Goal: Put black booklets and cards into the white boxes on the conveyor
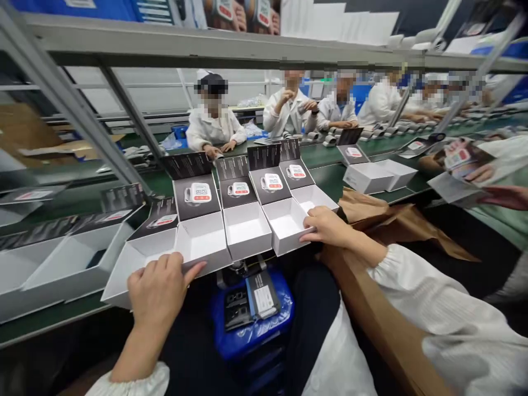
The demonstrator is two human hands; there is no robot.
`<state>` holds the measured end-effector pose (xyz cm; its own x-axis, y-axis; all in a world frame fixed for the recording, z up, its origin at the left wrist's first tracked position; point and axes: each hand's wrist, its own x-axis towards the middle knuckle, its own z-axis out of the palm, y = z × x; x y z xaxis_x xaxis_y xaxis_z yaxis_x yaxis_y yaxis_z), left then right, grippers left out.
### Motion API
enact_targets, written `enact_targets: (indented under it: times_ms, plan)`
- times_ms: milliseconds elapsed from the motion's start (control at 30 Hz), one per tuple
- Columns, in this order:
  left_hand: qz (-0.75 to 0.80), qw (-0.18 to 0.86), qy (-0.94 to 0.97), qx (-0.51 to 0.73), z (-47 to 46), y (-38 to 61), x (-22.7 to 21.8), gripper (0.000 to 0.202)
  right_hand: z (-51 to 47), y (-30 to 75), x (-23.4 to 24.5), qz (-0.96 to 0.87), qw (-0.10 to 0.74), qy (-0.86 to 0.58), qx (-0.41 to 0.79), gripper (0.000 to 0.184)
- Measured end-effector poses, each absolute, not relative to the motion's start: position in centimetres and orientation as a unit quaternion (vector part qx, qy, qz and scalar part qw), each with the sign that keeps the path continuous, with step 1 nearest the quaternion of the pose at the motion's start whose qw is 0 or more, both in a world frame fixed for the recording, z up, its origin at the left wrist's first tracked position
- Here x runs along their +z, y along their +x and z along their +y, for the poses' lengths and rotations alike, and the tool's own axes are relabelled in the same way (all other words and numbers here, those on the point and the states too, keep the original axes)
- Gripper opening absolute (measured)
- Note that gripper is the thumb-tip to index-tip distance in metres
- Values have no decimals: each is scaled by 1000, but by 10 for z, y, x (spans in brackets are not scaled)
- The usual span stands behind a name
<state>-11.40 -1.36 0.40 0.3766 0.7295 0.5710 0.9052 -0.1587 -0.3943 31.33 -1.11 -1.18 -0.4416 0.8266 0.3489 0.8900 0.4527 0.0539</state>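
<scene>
Fingers (165, 263) spread, left hand (159, 291) rests on 1 white box (202, 242), right hand (330, 228) on the near rim of another box (286, 223).

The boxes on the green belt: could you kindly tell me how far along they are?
Done: the boxes stand open in a row, lids up. In hand: left hand and right hand rest on their front edges. Left: their trays show empty; dark items sit in the blue bin.
</scene>
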Motion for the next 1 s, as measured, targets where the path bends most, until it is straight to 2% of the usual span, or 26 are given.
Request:
enact_targets:
  times_ms: [167, 500, 567, 667, 733, 833, 1000]
  plan:
    - [-525, 327, -771, -154, -7, -144, -4, 60, -12, 292, -26, -834, 181, -494, -168, 48]
    - [-594, 189, -768, -147, 1, -130, 6, 55, -7, 291, -22, -820, 106, -547, -131, 44]
    - [-585, 181, -772, -171, -5, -129, 4, 49, -19, 284, -17, -808, 121, -555, -157, 43]
    - [-537, 196, -773, -276, -22, -130, -11, 40, -41, 254, -9, -784, 197, -544, -227, 40]
    - [-496, 196, -773, -345, -39, -129, -29, 33, -47, 223, -6, -799, 226, -507, -232, 35]
    - [-458, 175, -781, -387, -65, -130, -58, 28, -37, 179, -6, -822, 220, -491, -187, 33]
    - [-515, 95, -742, -419, -91, -148, -93, 32, -16, 160, -7, -815, 200, -531, -119, 35]
